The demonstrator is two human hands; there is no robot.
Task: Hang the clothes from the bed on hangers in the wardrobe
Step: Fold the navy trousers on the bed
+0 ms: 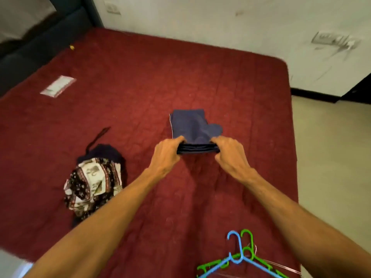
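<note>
pretty clearly a bedroom in someone's home. a big bed (140, 87) with a quilted maroon cover fills most of the view, with a dark padded headboard (40, 47) at the far left. plain white walls (220, 21), a bit scuffed, with a switch plate (331, 40) on the right, and a pale floor (331, 147) with black skirting (313, 95). a folded navy garment (190, 125), a patterned bundle of clothes (94, 181) and plastic hangers (241, 259) are on the bed.

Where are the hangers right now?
Head view, bottom right: the hangers lie on the red bed near its front edge, beside the right forearm, apart from the navy garment that the left hand and right hand hold.
</note>
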